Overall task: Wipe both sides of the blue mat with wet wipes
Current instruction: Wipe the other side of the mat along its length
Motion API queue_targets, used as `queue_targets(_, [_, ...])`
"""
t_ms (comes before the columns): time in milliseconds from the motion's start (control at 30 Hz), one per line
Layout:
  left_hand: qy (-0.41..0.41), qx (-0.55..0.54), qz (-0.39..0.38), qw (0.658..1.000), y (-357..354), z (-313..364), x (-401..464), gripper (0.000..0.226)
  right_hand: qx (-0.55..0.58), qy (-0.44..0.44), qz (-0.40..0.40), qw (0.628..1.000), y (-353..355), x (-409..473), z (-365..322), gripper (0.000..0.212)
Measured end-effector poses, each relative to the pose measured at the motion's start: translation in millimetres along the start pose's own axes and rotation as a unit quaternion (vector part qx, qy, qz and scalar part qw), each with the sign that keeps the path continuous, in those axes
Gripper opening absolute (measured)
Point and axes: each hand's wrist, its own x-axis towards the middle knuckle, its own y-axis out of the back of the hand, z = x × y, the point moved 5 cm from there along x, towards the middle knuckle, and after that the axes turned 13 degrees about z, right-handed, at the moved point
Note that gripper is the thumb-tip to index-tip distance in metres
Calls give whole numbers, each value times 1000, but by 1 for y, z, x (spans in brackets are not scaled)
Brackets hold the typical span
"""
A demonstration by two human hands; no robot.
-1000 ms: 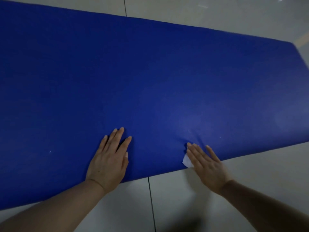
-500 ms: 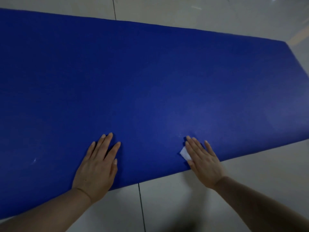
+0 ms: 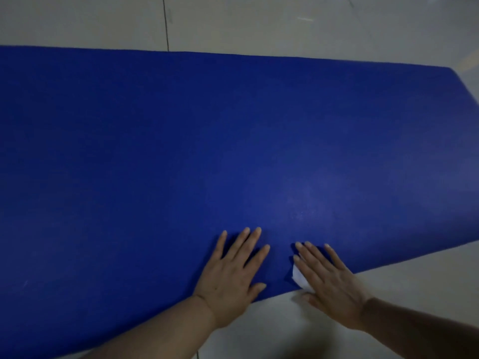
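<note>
Blue mat [image 3: 181, 151] lies flat on pale tiled floor [image 3: 259, 22], filling most of view. Left hand [image 3: 230, 275] rests palm-down on mat near its near edge, fingers straight, slightly spread. Right hand [image 3: 329, 283] beside it, fingers straight, pressing white wet wipe [image 3: 298, 278] against mat's near edge; wipe mostly hidden under palm.

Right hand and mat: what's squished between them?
A white wipe, pressed flat under the right hand near the mat's near edge. Only its corner peeks out beside the fingers, seen in the head view.
</note>
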Motion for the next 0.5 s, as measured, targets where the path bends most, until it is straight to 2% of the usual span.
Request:
queue_targets(133, [-6, -9, -46, 999, -17, -6, 1, 62, 27, -11, 37, 999, -11, -2, -3, 65])
queue_targets(300, [12, -26, -114, 993, -14, -4, 2, 59, 51, -5, 46, 998, -21, -6, -3, 67])
queue_targets(400, [-1, 25, -142, 989, 2, 0, 14, 62, 76, -11, 88, 993, -22, -4, 1, 51])
queue_targets(500, [33, 1, -281, 959, 9, 4, 21, 65, 111, -33, 107, 988, -18, 3, 5, 42])
